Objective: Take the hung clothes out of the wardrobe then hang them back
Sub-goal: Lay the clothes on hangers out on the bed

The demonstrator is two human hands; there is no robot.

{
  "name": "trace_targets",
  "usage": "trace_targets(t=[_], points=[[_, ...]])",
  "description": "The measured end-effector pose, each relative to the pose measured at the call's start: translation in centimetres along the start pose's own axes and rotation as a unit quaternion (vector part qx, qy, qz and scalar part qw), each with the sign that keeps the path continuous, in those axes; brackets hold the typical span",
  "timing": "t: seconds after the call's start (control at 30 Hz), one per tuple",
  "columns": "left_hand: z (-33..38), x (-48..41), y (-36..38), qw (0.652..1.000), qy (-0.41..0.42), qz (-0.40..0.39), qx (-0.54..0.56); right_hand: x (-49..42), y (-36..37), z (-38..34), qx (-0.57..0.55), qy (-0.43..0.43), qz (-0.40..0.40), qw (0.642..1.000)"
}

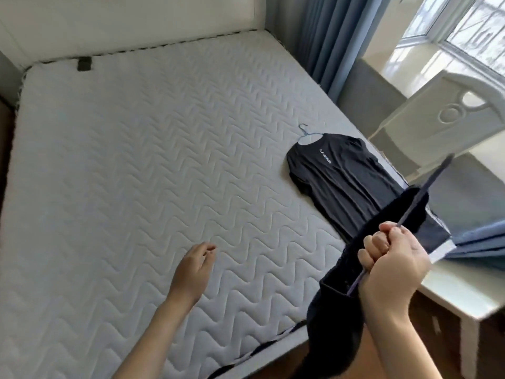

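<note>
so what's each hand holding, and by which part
The right hand grips a thin purple hanger along its wire, with a dark garment hanging from it. The left hand holds nothing.

the dark garment (pixel 336 318) in the right hand (pixel 393 258) is blurred and cut off below, its purple hanger (pixel 356 281) mostly buried in the fist, and hides the hem of the black t-shirt (pixel 338 176).

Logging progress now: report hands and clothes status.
Right hand grips purple hanger carrying dark garment. Left hand open over mattress. Black T-shirt on blue hanger lies on mattress.
</note>
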State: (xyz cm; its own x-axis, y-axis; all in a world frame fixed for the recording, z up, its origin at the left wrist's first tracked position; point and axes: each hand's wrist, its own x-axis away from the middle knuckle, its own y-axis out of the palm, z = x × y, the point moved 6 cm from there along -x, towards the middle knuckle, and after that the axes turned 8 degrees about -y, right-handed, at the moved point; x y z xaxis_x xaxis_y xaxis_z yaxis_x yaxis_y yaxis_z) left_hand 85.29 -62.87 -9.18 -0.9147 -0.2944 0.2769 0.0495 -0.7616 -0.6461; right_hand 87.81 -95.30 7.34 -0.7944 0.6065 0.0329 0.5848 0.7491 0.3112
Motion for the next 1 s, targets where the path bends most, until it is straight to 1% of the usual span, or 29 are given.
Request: trace_targets(t=[0.13, 0.23, 0.33, 0.43, 0.53, 0.57, 0.63, 0.7, 0.8, 0.87, 0.93, 1.0], points=[[-4.9, -9.7, -3.4, 0.999, -0.017, 0.042, -0.008, -0.5, 9.1, 7.6, -0.001, 0.020, -0.002, 1.000], [-9.7, -17.5, -4.1, 0.996, -0.031, 0.084, -0.011, -2.0, 15.4, 15.7, 0.016, 0.040, -0.010, 0.999], [-15.4, -24.6, -2.1, 0.992, -0.028, 0.115, -0.046, -3.7, 20.2, 24.4, 0.049, 0.065, -0.016, 0.997], [-20.3, -31.8, 2.0, 0.987, -0.007, 0.111, -0.118, -5.9, 23.7, 32.8, 0.051, 0.092, -0.015, 0.994], [-25.7, -37.7, 5.8, 0.974, 0.008, 0.102, -0.202, -7.6, 26.2, 40.3, 0.071, 0.098, -0.025, 0.992], [-27.5, -38.6, 6.9, 0.969, 0.016, 0.105, -0.224, -8.0, 26.8, 42.6, 0.083, 0.097, -0.031, 0.991], [-30.6, -39.0, 8.4, 0.959, 0.024, 0.137, -0.246, -8.7, 27.6, 47.0, 0.102, 0.100, -0.039, 0.989], [-32.5, -39.3, 9.4, 0.956, 0.024, 0.163, -0.241, -9.9, 28.3, 50.8, 0.121, 0.101, -0.042, 0.987], [-32.2, -39.8, 10.7, 0.962, 0.033, 0.153, -0.223, -12.6, 28.8, 55.1, 0.171, 0.056, -0.024, 0.983], [-32.5, -39.3, 11.2, 0.963, 0.005, 0.144, -0.226, -13.9, 29.9, 57.3, 0.206, 0.033, -0.025, 0.978], [-32.5, -39.0, 11.1, 0.962, -0.007, 0.150, -0.228, -14.9, 31.9, 58.9, 0.222, 0.024, -0.036, 0.974], [-32.8, -39.1, 10.8, 0.960, -0.010, 0.157, -0.230, -15.5, 34.4, 60.5, 0.222, 0.037, -0.051, 0.973]])
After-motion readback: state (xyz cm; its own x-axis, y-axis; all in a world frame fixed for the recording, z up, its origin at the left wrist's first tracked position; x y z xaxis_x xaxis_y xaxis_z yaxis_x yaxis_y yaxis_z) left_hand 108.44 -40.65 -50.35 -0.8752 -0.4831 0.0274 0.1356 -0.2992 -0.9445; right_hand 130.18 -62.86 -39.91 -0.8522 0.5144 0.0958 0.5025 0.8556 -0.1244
